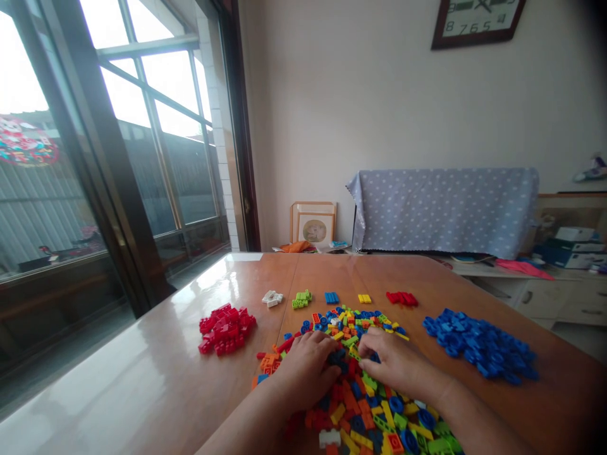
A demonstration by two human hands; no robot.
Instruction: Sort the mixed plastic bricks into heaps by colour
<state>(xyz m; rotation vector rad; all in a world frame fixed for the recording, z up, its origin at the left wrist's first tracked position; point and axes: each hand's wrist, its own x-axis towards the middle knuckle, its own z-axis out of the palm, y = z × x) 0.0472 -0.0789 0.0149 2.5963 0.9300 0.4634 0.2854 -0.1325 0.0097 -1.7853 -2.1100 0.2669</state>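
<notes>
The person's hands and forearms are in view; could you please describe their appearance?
The left hand and right hand are both bare, with no gloves. The forearms show no sleeves, watch or bracelet where they are in view. No rings can be made out.

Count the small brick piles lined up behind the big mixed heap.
5, in a row from left to right: white pile, green pile, blue pile, yellow pile, red pile. None looks hidden.
</notes>
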